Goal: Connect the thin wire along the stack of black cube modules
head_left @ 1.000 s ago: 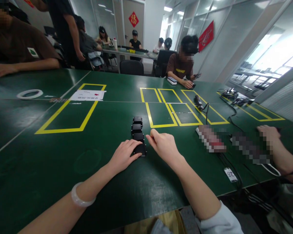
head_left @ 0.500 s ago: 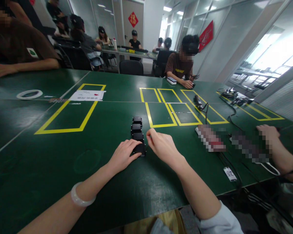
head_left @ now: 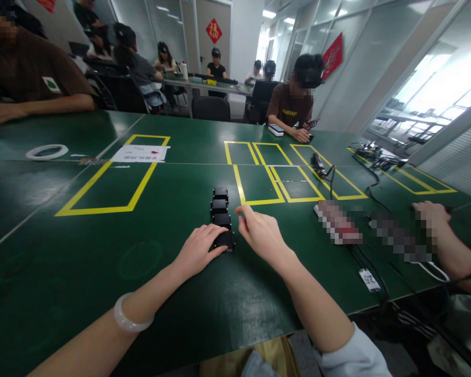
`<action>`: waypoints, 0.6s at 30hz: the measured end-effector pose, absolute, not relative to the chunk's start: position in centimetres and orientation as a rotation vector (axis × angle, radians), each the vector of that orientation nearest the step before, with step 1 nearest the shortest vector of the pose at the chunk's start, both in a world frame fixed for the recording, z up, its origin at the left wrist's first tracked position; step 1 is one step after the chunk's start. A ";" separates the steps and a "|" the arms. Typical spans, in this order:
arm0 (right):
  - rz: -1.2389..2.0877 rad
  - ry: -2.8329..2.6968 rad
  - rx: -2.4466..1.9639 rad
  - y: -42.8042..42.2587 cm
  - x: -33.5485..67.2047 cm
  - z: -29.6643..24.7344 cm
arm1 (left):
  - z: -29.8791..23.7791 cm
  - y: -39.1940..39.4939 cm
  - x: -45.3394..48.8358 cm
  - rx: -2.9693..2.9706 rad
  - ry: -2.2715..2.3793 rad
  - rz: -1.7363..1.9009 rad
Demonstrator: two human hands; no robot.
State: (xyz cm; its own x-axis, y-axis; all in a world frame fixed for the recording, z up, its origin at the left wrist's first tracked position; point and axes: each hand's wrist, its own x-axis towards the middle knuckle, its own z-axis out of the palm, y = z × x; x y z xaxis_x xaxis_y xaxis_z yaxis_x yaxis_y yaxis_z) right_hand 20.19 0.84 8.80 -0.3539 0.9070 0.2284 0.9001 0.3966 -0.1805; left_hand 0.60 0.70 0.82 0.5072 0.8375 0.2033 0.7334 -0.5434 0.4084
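The left hand (head_left: pixel 199 246) lay just below the middle of the frame, its fingers spread over the nearest box (head_left: pixel 225 240) and its thumb at the near edge, so that it gripped that box against the green table (head_left: pixel 188 178); this was the closest of four small black boxes, standing in a straight row (head_left: pixel 219 205) that ran up the centre of the frame; a pale bracelet (head_left: pixel 124 317) circled the left wrist at the lower left; the right hand (head_left: pixel 262 229) stood just to the right of the row, apart from it, with its fingers curled inward, though whether it pinched anything small could not be told; yellow tape (head_left: pixel 262 201) marked out boxes on the table beyond; a sheet of paper (head_left: pixel 145 153) and a white ring (head_left: pixel 43 158) lay at the upper left; at the right edge another person's hand (head_left: pixel 432 213) rested on the table, near a blurred-out object (head_left: pixel 400 238); a small white label (head_left: pixel 369 280) lay at the lower right, beside dark cables (head_left: pixel 381 277).
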 end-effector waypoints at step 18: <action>0.058 -2.362 -1.583 0.9 20.3 8.8 | 0.8 0.7 0.6 2.479 1.325 0.556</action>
State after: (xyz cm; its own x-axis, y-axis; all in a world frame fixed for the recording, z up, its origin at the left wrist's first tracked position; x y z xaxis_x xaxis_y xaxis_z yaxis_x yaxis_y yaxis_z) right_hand 20.27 0.89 8.78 -0.3499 0.9102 0.2216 0.8983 0.3931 -0.1962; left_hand 0.61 0.67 0.85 0.5064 0.8380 0.2032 0.7320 -0.5423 0.4123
